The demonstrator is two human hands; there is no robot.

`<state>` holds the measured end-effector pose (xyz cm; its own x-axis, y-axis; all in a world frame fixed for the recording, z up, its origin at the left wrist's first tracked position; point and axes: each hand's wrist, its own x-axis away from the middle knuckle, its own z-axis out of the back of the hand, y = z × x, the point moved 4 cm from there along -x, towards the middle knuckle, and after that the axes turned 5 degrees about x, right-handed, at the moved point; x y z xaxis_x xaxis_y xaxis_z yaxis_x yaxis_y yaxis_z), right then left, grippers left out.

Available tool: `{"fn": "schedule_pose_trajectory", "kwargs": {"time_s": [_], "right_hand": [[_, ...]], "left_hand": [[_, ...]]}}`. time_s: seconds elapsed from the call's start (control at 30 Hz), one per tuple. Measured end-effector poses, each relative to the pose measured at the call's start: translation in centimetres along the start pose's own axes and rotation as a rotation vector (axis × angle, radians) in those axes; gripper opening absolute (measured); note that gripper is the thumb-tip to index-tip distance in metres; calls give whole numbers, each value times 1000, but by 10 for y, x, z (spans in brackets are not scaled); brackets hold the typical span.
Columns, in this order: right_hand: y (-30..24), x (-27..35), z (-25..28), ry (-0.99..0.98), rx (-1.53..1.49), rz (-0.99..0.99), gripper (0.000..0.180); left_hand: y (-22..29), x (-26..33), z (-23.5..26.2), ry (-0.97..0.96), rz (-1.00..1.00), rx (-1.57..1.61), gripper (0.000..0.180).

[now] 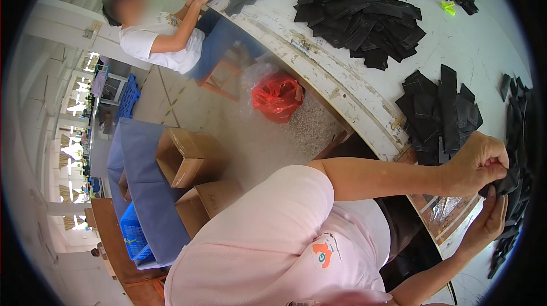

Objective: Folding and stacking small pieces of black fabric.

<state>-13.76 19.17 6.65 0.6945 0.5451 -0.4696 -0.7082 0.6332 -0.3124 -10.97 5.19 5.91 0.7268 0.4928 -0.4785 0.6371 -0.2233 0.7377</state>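
My left hand is closed in a pinch on a small black fabric piece at the right side of the view. Just below it, my right hand has its thumb and fingers pressed to the same piece. Part of the piece is hidden by my fingers. Behind it, along the table's far edge, lies a long heap of black pieces. A pile of black rectangular strips sits close to my left forearm.
A big pile of black strips and a yellow-green item lie farther up the white table. A co-worker sits at its far end. On the floor are a red plastic bag and open cardboard boxes.
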Motion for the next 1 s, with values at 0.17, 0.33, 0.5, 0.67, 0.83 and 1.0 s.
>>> {"fn": "schedule_pose_trajectory", "kwargs": {"time_s": [0.17, 0.33, 0.5, 0.67, 0.83, 1.0], "right_hand": [[30, 18, -28, 5, -176, -19, 15], [34, 22, -33, -62, -262, -124, 16], [6, 12, -22, -5, -142, -29, 16], [16, 11, -16, -110, -124, -119, 14], [16, 10, -15, -43, -130, -134, 12], [38, 26, -39, -32, -335, -208, 9]], "left_hand": [[-20, 12, 6, -44, 228, 42, 5], [-13, 3, -4, -110, 234, 203, 8], [-21, -3, -16, -230, 268, 199, 10], [-14, -6, -17, -205, 255, 129, 12], [-17, -7, -21, -200, 226, 82, 15], [-25, -3, -17, -188, 221, 30, 17]]}}
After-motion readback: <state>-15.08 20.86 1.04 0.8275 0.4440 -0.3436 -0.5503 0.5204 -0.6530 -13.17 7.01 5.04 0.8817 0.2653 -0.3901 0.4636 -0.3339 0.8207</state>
